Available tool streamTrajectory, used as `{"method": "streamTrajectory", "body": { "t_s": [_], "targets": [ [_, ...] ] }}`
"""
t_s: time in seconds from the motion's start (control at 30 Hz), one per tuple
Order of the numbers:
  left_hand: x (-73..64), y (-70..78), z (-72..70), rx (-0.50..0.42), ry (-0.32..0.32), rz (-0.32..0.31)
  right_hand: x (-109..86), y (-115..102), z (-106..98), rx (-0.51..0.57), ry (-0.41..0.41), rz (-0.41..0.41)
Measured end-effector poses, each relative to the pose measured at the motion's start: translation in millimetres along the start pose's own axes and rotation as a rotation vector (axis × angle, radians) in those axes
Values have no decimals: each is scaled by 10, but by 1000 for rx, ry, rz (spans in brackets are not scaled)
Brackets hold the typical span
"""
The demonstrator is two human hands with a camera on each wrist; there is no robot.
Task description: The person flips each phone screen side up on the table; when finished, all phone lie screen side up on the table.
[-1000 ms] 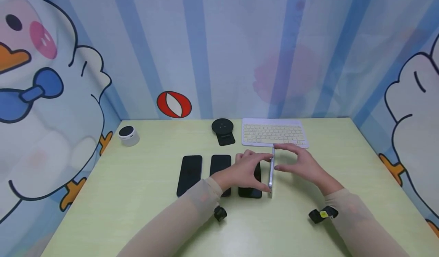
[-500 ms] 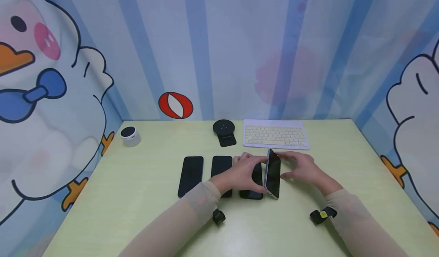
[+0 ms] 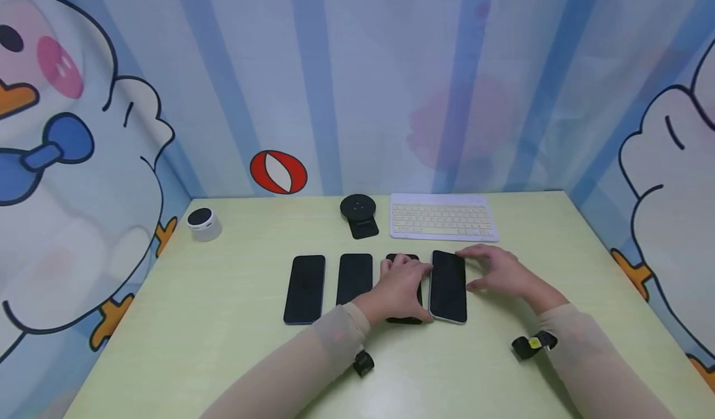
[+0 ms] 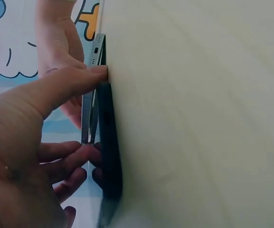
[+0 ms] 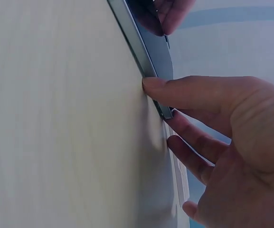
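Observation:
A smartphone (image 3: 449,287) with a dark screen and pale edges lies face up, nearly flat, between the two hands. My left hand (image 3: 398,288) holds its left long side, thumb near the lower corner and a fingertip near the upper one. My right hand (image 3: 499,272) holds its right side, with the thumb at the edge and a finger by the top corner. In the left wrist view the smartphone's edge (image 4: 96,51) sits slightly tilted over the table. Beneath my left hand, another black smartphone (image 3: 410,321) is partly hidden.
Two more dark smartphones, one far left (image 3: 305,290) and one beside it (image 3: 355,276), lie in the same row. Behind them stand a round black charging stand (image 3: 359,208) and a lilac keyboard (image 3: 444,216). A small white cylinder (image 3: 204,225) with a black top is at back left.
The smartphone between the hands has turned from standing on its long edge to nearly flat, screen up. The right hand has lowered and shifted slightly right with its side.

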State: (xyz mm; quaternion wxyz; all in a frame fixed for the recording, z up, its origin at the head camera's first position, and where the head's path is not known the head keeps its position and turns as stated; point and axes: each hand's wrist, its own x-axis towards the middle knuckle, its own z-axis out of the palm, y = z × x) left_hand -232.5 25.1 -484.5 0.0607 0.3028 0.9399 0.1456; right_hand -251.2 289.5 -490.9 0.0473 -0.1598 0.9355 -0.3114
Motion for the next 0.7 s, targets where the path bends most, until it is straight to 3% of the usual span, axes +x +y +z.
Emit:
{"method": "streamTrajectory", "body": {
  "t_s": [0.2,0.47,0.7],
  "targets": [
    [21,75,-24,63,-30,-14,2,-3,-22,13,-28,30],
    [-13,116,-41,87,-47,-26,-6,2,-13,33,-31,-1],
    [-137,-59,-124,-8,6,-57,-122,-65,-77,-16,22,-10]
  ]
}}
